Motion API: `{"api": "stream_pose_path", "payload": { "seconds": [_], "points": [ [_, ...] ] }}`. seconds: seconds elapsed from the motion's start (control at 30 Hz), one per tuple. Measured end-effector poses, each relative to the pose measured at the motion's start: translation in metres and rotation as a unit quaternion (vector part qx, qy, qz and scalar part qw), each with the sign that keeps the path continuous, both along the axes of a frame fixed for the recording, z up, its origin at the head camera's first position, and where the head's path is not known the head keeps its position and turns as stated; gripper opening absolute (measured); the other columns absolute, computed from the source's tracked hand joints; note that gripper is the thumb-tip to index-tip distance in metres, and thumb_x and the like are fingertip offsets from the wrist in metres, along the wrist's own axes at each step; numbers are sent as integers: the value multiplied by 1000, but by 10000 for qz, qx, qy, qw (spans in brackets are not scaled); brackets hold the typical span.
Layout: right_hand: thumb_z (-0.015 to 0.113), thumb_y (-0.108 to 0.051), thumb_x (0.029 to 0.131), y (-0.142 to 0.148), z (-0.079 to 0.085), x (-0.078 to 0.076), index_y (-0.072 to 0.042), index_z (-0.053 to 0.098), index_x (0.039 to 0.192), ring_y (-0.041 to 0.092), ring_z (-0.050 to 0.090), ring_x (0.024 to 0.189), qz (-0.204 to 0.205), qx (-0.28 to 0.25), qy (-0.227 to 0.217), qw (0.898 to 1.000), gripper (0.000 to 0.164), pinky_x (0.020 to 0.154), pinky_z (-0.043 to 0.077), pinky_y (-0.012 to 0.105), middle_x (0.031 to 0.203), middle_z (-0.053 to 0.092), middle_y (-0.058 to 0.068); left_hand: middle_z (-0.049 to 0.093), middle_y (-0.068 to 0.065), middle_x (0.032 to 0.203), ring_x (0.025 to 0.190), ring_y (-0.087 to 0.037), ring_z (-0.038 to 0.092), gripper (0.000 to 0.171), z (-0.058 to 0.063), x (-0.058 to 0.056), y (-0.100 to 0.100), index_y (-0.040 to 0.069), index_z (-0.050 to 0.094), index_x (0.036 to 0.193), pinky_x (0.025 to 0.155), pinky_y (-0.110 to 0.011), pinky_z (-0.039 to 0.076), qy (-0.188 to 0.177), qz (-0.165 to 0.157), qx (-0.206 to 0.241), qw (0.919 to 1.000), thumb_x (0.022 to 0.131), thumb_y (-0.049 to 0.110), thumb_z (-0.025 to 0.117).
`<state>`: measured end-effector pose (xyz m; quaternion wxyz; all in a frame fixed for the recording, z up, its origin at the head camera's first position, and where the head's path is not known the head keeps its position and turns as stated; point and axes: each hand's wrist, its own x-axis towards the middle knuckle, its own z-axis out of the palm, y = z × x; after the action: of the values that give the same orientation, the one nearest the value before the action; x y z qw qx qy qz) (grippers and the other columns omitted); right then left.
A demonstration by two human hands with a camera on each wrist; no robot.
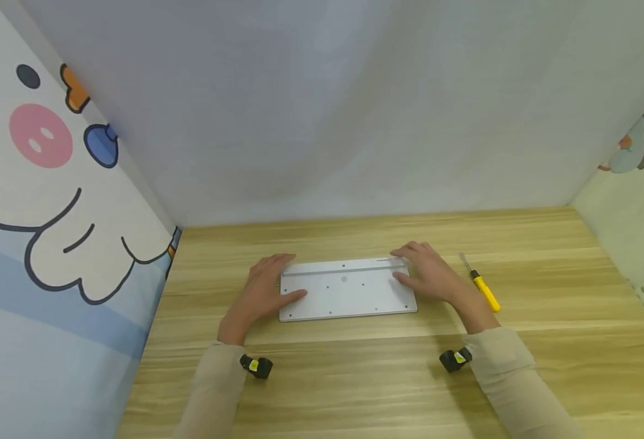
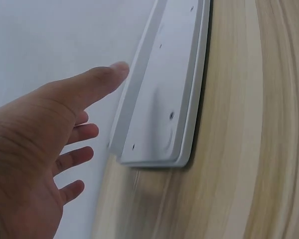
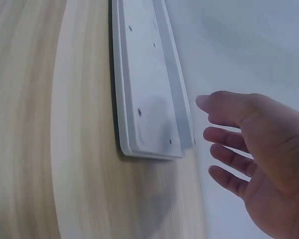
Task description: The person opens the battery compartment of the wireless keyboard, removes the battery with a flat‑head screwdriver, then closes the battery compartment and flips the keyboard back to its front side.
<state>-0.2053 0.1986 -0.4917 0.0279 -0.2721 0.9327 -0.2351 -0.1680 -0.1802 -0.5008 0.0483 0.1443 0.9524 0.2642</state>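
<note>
A flat white panel, which looks like the underside of a keyboard, lies on the wooden table. Small screws or screw holes dot its face, and a raised ridge runs along the far long side. At its left end hovers my left hand, fingers spread and thumb over the panel. My right hand is at the opposite end, its fingers loosely extended over the far corner. In both wrist views, the left hand and right hand appear apart from the panel, holding nothing.
A screwdriver with a yellow handle lies right of my right hand. Behind the wooden table rises a plain grey wall. Cartoon-printed walls stand on the left and right sides.
</note>
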Motion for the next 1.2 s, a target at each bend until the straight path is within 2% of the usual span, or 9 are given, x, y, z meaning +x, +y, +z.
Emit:
{"api": "stream_pose_path", "payload": {
  "seconds": [0.2,0.4,0.7,0.93,1.2],
  "points": [
    [69,-18,97,-16,3,-2,-3,71,117,28,62,103,-122,-202,-17,9997,25,95,54,47,108,69,11,51,-13,155,147,-36,43,69,1,-5,22,10,47,151,125,-59,29,112,-115,250,9996,95,41,72],
    [71,-16,96,-27,0,-5,-3,73,109,23,60,92,-324,-218,-30,9992,19,86,54,42,98,67,9,52,-10,153,145,-33,45,64,-10,-11,44,12,47,151,124,-56,31,129,-147,280,9994,98,42,67],
    [73,-15,94,-30,-5,-14,-2,73,106,23,62,91,-537,-136,-93,9984,18,86,56,42,96,68,10,56,-11,148,142,-33,48,63,-25,-19,62,12,52,147,124,-56,30,244,-116,309,9992,96,46,68],
    [72,-12,93,-30,-2,-18,-3,74,107,26,64,95,-480,-152,-242,9984,16,90,57,45,99,69,11,59,-11,144,137,-34,50,64,-30,-20,67,13,56,144,124,-56,29,256,121,417,9987,91,42,75],
    [73,-14,93,-30,-1,-23,-5,75,106,26,64,96,-574,-39,-573,9967,16,89,57,43,99,69,11,58,-10,145,139,-32,48,65,-36,-23,69,16,55,144,127,-55,25,41,275,484,9984,89,42,77]
  ]
}}
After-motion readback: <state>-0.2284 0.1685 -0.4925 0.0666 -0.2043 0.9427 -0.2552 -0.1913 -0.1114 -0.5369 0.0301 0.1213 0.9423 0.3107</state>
